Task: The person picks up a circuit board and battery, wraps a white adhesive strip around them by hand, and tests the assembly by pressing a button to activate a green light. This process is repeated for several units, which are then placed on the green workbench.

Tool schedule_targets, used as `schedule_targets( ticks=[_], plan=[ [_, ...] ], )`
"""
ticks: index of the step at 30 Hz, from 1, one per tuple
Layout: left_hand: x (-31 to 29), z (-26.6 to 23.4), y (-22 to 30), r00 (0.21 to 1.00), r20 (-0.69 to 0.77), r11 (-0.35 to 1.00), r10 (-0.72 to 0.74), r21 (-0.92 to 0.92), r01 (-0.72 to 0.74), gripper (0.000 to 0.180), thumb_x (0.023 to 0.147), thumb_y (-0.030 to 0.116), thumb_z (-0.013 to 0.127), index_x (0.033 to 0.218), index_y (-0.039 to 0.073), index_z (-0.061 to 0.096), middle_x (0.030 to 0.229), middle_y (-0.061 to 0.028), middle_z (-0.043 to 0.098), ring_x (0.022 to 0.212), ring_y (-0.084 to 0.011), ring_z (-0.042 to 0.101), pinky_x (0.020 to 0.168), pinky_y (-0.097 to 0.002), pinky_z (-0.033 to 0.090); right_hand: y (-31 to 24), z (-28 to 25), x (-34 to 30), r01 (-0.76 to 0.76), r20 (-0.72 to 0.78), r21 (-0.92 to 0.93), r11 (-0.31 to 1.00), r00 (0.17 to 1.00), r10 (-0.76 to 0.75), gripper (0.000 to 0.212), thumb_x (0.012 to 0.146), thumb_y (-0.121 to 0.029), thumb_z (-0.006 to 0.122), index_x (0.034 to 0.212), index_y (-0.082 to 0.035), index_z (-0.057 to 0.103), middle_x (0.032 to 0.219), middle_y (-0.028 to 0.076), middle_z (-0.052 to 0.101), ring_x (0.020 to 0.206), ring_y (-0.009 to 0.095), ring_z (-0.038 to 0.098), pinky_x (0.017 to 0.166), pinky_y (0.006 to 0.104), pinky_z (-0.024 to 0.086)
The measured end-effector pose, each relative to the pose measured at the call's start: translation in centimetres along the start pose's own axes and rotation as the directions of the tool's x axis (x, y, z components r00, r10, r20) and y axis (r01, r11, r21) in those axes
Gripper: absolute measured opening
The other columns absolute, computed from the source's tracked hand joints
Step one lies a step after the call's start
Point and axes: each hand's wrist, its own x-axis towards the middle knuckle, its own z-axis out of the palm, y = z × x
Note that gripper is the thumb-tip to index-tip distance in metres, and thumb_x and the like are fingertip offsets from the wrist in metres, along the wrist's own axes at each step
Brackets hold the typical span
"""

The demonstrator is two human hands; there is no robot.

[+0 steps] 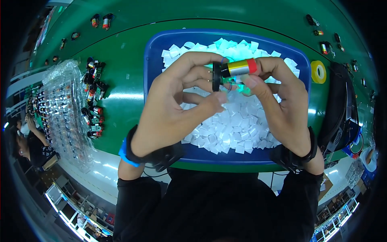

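Over the tray, both hands hold a small electronic assembly: a cylindrical battery (240, 67) in red, gold and silver joined to a round black base (217, 76) with small pins. A green light glows beneath the battery, and thin wires loop near the base. My left hand (169, 107) grips the assembly at the black base, its thumb below and fingers behind. At the battery's red end, my right hand (284, 99) is closed with thumb and forefinger on the assembly. Parts of both hands' fingers are hidden behind it.
Below is a blue tray (150, 68) filled with white square pieces (238, 133). Similar battery assemblies (94, 86) line up left of it, by a clear plastic blister tray (66, 109). Yellow tape roll (318, 71) and a black bag (336, 105) lie right, on a green table (121, 76).
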Motion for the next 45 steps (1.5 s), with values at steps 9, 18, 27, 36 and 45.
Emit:
schedule_targets(
  ticks=[9,18,27,36,45],
  plan=[
    [-0.1,-0.2,-0.2,0.997,-0.035,0.99,-0.068,-0.125,0.063,0.038,0.09,0.01,0.073,0.123,-0.001,0.057,0.1,-0.0118,0.07,0.085,-0.0137,0.068,0.067,-0.0267,0.061,-0.4,-2.7,1.3,-0.017,-0.139,-0.031,0.999,0.99,0.013,0.013,0.096,-0.009,0.065,0.105,0.0,0.062,0.101,0.007,0.064,0.092,0.013,0.062,0.073,0.0272,0.053],
    [-0.4,-0.4,0.0,0.999,0.036,0.997,-0.006,0.077,0.003,0.04,0.087,0.006,0.075,0.122,-0.001,0.057,0.1,-0.0111,0.067,0.089,-0.0152,0.067,0.067,-0.0271,0.059,-0.6,-1.8,1.2,0.591,0.221,-0.564,0.576,0.781,-0.585,0.045,0.062,-0.009,0.085,0.103,-0.004,0.068,0.099,0.009,0.066,0.091,0.029,0.063,0.076,0.036,0.053],
    [-0.3,0.0,1.2,0.986,0.11,0.983,-0.126,-0.122,0.139,0.032,0.093,0.007,0.064,0.121,-0.005,0.052,0.108,-0.0146,0.062,0.091,-0.02,0.067,0.07,-0.031,0.061,-1.5,-3.3,1.7,0.597,0.211,-0.425,0.68,0.796,-0.567,0.036,0.068,-0.008,0.083,0.101,-0.003,0.068,0.094,0.008,0.063,0.086,0.025,0.059,0.076,0.0346,0.048],
    [-0.7,-0.2,0.5,0.981,0.175,0.996,-0.088,0.036,0.083,0.028,0.094,0.007,0.061,0.119,-0.002,0.053,0.112,-0.0122,0.062,0.09,-0.0185,0.067,0.071,-0.0308,0.06,-1.1,-2.0,0.7,0.294,0.029,-0.3,0.907,0.954,-0.299,0.024,0.082,-0.003,0.076,0.104,0.0,0.067,0.091,0.008,0.063,0.085,0.02,0.058,0.078,0.0299,0.046],
    [-0.4,0.3,0.0,0.995,0.101,0.968,-0.017,0.252,-0.009,0.019,0.094,0.004,0.056,0.112,0.0,0.052,0.1,-0.0086,0.059,0.081,-0.0102,0.059,0.064,-0.0253,0.055,-1.3,-1.8,0.7,0.333,0.087,-0.333,0.882,0.942,-0.323,0.022,0.085,-0.004,0.073,0.106,0.0,0.068,0.093,0.01,0.065,0.088,0.022,0.06,0.077,0.0298,0.046]
  ],
)
